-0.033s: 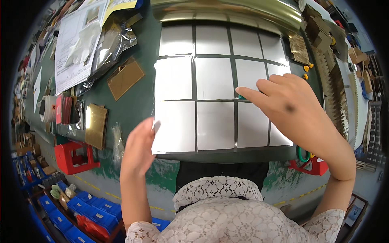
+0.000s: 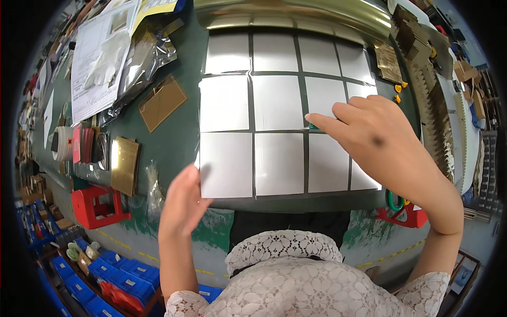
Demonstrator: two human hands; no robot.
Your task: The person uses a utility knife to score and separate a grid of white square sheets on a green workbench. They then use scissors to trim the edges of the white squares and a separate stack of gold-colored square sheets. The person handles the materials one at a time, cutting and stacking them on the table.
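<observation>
My right hand (image 2: 372, 129) is closed on a small green-handled tool (image 2: 312, 126), its index finger stretched along it. A thin pale tip sticks out to the left, over the gap between white cards. The rest of the tool is hidden under the fingers. White rectangular cards (image 2: 277, 101) lie in rows with dark gaps between them, with shiny clear film (image 2: 255, 177) showing along some edges. At the near left corner of the layout, my left hand (image 2: 182, 203) has its thumb apart from curled fingers. Its fingertips are beside the lower-left card (image 2: 227, 165); I see nothing gripped.
A gold foil roll (image 2: 296, 16) spans the table's far side. On the left are papers (image 2: 97, 79), a clear plastic bag (image 2: 150, 58), a brown panel (image 2: 162, 102) and gold plates (image 2: 125, 165). Right lie a gold piece (image 2: 388, 63) and green-handled scissors (image 2: 393, 201). A red stool (image 2: 97, 206) stands below.
My left hand has moved slightly right and toward me, and its thumb shows more. Glare on the lower-left card has faded. My right hand has hardly moved.
</observation>
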